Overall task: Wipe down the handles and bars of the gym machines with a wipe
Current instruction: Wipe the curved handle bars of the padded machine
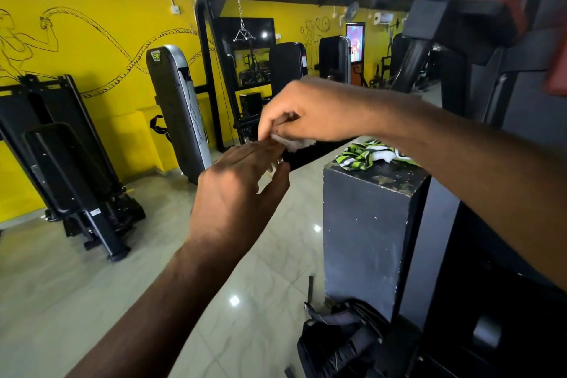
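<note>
The left hand (242, 181) reaches up with fingers stretched nearly straight, their tips meeting the left edge of the wipe (293, 143). The wipe, a crumpled white sheet, lies on top of the near end of a smooth black bar (319, 151) whose long axis runs from lower left up to the right. The right hand (296, 115) pinches the wipe from above with curled fingers. Just right, a green-and-white patterned cloth (365, 154) lies bunched on a scuffed black column (368, 230).

Forearms (171, 285) bare — left hand (242, 175), right hand (303, 110) bare.
</note>
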The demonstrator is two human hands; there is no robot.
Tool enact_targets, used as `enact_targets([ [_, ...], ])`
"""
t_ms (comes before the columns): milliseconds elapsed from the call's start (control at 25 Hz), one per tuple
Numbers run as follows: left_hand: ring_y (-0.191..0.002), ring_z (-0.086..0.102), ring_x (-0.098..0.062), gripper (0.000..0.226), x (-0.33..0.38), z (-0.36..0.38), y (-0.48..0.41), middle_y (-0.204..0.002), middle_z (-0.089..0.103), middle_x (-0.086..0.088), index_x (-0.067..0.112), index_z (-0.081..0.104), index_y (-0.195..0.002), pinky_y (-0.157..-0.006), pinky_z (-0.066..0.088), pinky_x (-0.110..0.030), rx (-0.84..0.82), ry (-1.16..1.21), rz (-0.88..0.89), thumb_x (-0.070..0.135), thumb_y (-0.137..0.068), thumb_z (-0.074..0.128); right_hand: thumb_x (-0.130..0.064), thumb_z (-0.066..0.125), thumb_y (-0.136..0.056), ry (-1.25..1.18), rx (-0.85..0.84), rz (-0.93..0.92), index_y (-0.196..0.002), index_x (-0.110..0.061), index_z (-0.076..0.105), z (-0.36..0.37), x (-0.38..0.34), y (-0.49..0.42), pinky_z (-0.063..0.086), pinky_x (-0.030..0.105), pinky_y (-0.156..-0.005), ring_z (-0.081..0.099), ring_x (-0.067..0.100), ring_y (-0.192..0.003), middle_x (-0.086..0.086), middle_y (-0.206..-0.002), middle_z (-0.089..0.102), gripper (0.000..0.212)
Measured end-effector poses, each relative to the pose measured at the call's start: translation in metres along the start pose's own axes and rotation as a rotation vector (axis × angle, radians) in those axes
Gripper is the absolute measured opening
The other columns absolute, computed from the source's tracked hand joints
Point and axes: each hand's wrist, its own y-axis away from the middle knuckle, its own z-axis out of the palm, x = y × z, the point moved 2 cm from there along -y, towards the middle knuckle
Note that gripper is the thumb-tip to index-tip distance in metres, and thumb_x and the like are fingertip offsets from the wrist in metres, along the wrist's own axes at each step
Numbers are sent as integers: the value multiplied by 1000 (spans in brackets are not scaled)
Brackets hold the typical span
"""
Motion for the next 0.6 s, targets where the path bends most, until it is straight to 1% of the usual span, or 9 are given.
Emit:
enact_targets([
  [40, -96, 67, -14, 25, 0, 0, 0, -108, 73, -2, 10, 73, -108, -76, 53, -24, 4, 4, 3, 19, -86, 68, -11, 57, -96, 10, -19, 4, -103, -31, 70, 0, 0, -2, 55, 41, -74, 68, 16, -75, -8, -86, 72, 25],
  [120, -99, 67, -15, 23, 1, 1, 0, -108, 73, -3, 9, 74, -106, -82, 52, -24, 2, -3, 15, 18, -86, 68, -11, 58, -96, 40, -92, 82, -103, -30, 73, -2, 6, -6, 55, 43, -78, 66, 13, -77, -18, -84, 68, 25],
  [160, -100, 67, -15, 23, 2, 1, 1, -108, 73, -3, 9, 74, -106, -84, 51, -24, 0, -10, 19, 17, -86, 67, -11, 58, -96, 53, -110, 96, -102, -31, 73, -2, 8, -7, 55, 45, -79, 66, 15, -80, -19, -85, 68, 26],
  [200, -99, 67, -15, 22, 2, 1, 0, -107, 73, -3, 9, 74, -106, -84, 51, -24, -4, -13, 22, 17, -86, 67, -9, 57, -95, 54, -109, 80, -102, -30, 73, -3, 8, -8, 55, 45, -81, 68, 17, -84, -16, -88, 70, 28],
  [280, -99, 66, -15, 23, 0, 0, -2, -107, 73, -2, 10, 74, -107, -84, 50, -23, -22, -6, 29, 17, -86, 67, -7, 55, -96, 45, -106, 36, -106, -24, 73, -1, 8, -9, 54, 36, -81, 67, 15, -84, -12, -91, 70, 27],
  [360, -100, 66, -15, 23, 0, 0, -4, -107, 73, -2, 10, 74, -106, -84, 51, -24, -45, -16, 32, 18, -87, 66, -6, 50, -98, 119, -127, 86, -108, -22, 71, -1, 17, -8, 52, 28, -82, 60, 0, -78, -22, -86, 61, 28],
  [440, -100, 67, -15, 23, 1, -1, -5, -107, 73, -3, 10, 74, -106, -84, 51, -24, -68, -26, 36, 20, -87, 65, -6, 49, -98, 128, -102, 135, -102, -23, 71, 2, 27, -3, 50, 32, -89, 55, -7, -80, -27, -84, 55, 29],
  [520, -100, 68, -16, 24, 1, -1, -6, -106, 73, -3, 9, 74, -106, -85, 49, -22, -78, -25, 36, 20, -87, 65, -6, 50, -98, 84, -32, 125, -98, -24, 71, 4, 32, 2, 48, 26, -85, 56, -9, -81, -28, -84, 56, 28],
  [600, -99, 68, -17, 24, 1, 0, -8, -105, 74, -4, 9, 74, -105, -85, 49, -23, -81, -25, 37, 20, -86, 65, -8, 52, -98, 94, 26, 149, -98, -23, 71, 2, 35, 8, 48, 25, -79, 59, -4, -81, -21, -87, 62, 24],
])
